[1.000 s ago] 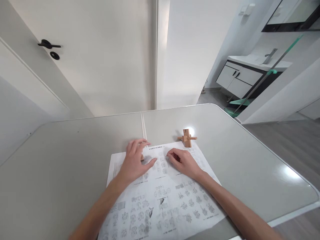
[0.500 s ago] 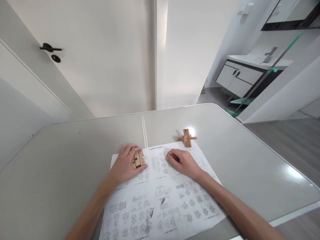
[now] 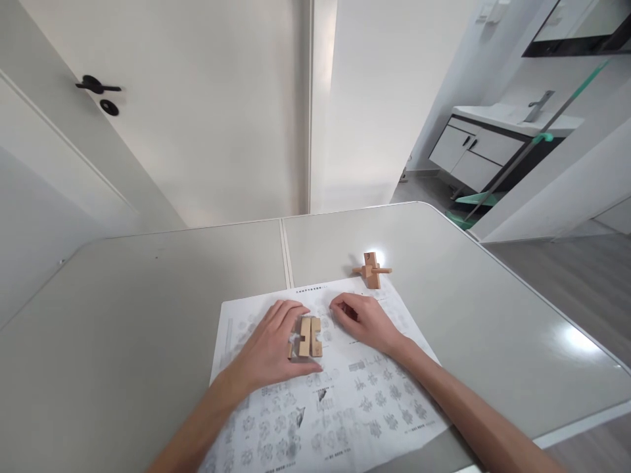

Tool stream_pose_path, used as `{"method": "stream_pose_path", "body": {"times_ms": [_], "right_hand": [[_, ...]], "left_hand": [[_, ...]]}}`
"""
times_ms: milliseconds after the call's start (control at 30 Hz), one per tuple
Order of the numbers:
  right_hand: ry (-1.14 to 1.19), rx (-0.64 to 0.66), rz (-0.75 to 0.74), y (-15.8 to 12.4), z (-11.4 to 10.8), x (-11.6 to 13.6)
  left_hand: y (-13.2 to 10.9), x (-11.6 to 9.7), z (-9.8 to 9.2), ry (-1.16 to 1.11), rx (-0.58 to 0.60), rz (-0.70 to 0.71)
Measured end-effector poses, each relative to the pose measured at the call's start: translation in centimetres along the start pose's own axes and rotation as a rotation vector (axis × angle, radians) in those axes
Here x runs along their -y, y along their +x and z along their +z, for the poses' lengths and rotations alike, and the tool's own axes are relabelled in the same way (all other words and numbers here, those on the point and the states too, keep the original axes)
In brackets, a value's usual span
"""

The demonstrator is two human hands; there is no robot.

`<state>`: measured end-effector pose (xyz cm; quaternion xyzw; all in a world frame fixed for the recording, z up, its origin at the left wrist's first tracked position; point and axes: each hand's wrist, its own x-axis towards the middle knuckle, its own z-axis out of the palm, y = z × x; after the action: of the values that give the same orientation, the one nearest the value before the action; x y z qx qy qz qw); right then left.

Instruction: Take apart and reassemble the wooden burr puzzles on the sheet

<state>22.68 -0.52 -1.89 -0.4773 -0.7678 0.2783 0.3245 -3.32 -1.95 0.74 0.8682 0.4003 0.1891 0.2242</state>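
Note:
Several notched wooden puzzle blocks [image 3: 305,337] lie side by side on a printed sheet. My left hand [image 3: 273,345] arches around them from the left, with its thumb and fingers apart and a gap showing between the fingertips and the blocks. Some blocks are partly hidden beneath the palm. To their right, my right hand [image 3: 362,322] rests on the paper, curled into a loose fist, and nothing shows in its hollow. Beyond that fist stands an assembled wooden cross puzzle [image 3: 372,270] with a dark mark on its upright piece.
The paper sheet [image 3: 340,430], covered in small diagrams, lies on the grey table [image 3: 148,309]. A seam [image 3: 286,253] crosses the tabletop. Past the far edge are a white door [image 3: 221,118] and, at right, a washbasin cabinet [image 3: 473,148] with a green-handled pole leaning near it.
My left hand has moved right and nearer to me, bringing the wooden blocks to the middle of the sheet, and its fingers have spread off them. My right hand has stayed put.

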Motion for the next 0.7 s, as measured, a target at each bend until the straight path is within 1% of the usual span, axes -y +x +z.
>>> {"method": "stream_pose_path", "body": {"times_ms": [133,300,500,633,700], "right_hand": [[0.022,0.045,-0.079,-0.4,-0.1,0.7],[-0.026,0.129,-0.261,-1.0,0.1,1.9],[-0.101,0.221,-0.340,-1.3,1.0,1.9],[-0.139,0.189,-0.344,-1.2,1.4,1.9],[-0.104,0.124,-0.299,-1.2,1.4,1.9]], "left_hand": [[-0.6,1.4,-1.0,0.045,0.032,-0.007],[-0.9,2.7,-2.1,0.074,0.046,-0.004],[-1.2,4.2,-3.4,0.139,-0.008,-0.068],[-1.5,4.9,-3.8,0.126,0.009,-0.126],[-1.5,4.9,-3.7,0.089,-0.041,-0.181]]}}
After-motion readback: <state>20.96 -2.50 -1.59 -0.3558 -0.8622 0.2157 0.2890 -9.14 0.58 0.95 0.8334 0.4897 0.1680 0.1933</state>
